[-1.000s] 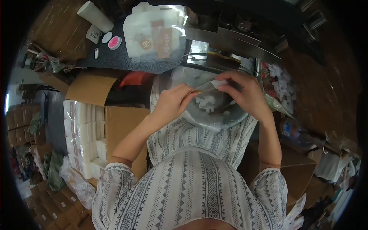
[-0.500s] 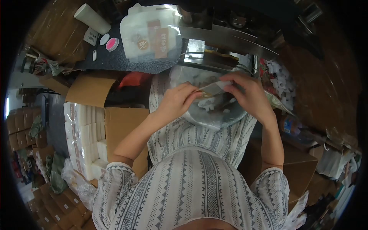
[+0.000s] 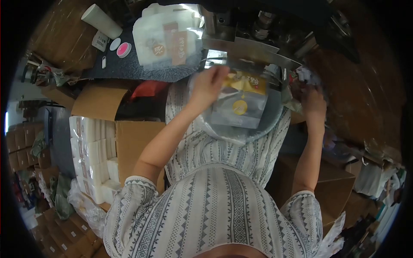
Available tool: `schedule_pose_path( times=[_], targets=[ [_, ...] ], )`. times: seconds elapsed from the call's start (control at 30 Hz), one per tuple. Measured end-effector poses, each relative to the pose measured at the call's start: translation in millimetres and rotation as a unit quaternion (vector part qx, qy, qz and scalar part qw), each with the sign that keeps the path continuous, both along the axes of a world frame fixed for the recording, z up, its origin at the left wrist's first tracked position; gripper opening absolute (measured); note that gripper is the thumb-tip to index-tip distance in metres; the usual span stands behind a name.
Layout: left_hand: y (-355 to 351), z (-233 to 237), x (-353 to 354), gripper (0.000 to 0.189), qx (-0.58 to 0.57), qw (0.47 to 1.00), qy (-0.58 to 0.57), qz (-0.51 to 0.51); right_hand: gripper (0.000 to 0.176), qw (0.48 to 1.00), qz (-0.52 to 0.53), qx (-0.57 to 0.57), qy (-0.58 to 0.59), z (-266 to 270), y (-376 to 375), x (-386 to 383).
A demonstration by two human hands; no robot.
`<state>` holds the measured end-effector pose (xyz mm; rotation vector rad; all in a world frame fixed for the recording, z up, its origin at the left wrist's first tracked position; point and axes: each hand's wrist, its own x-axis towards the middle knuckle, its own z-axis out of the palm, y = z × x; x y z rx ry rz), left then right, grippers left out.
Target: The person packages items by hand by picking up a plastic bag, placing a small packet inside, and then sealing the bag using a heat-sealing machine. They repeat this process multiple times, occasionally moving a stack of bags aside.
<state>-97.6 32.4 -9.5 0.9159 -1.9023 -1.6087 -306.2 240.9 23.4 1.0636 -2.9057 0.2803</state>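
Note:
My left hand (image 3: pixel 210 88) is closed on the upper left edge of a clear plastic pouch (image 3: pixel 254 107) with a gold printed band and a round gold mark. The pouch hangs over a round basin lined with clear plastic (image 3: pixel 271 127), which rests on my lap and is largely covered by it. Off to the right, my right hand (image 3: pixel 315 105) is in shadow, at an open bag of small white pieces (image 3: pixel 307 76). Its fingers are dark and blurred, and what they touch cannot be made out.
A stack of printed plastic pouches (image 3: pixel 150 38) lies on the dark fuzzy mat (image 3: pixel 124 66), with a white cup (image 3: pixel 101 20) and a pink-topped tub (image 3: pixel 124 50) nearby. Metal machinery (image 3: pixel 262 47) stands ahead. An open carton (image 3: pixel 140 142) and wrapped white packs (image 3: pixel 88 150) are left.
My right hand has let go of the pouch and moved right to the bag of white pieces. My left hand has risen slightly, and the pouch now hangs unfolded with its print facing me.

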Motion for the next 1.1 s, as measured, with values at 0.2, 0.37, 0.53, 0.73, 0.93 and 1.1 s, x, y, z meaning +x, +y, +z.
schedule_pose_path(
  times=[0.2,0.37,0.53,0.73,0.93,1.1],
  targets=[
    [-64,-33,55,0.056,-0.533,0.816,-0.224,0.012,0.024,0.985,0.057,-0.104,-0.126,-12,0,-23],
    [-53,-8,90,0.007,-0.444,0.872,-0.177,0.103,0.025,0.958,0.077,-0.221,-0.165,13,2,-4],
    [1,16,75,0.008,-0.459,0.878,-0.126,0.053,0.023,0.894,0.257,-0.270,-0.248,44,-55,72],
    [23,34,62,0.010,-0.419,0.898,-0.127,-0.038,0.024,0.884,0.355,-0.243,-0.181,41,-69,81],
    [19,17,19,0.017,-0.155,0.957,-0.140,-0.201,0.025,0.888,0.237,-0.289,-0.268,27,-58,61],
    [-3,18,-27,0.034,0.296,0.946,-0.049,-0.121,0.028,0.937,0.192,-0.244,-0.157,28,-28,40]
  ],
)
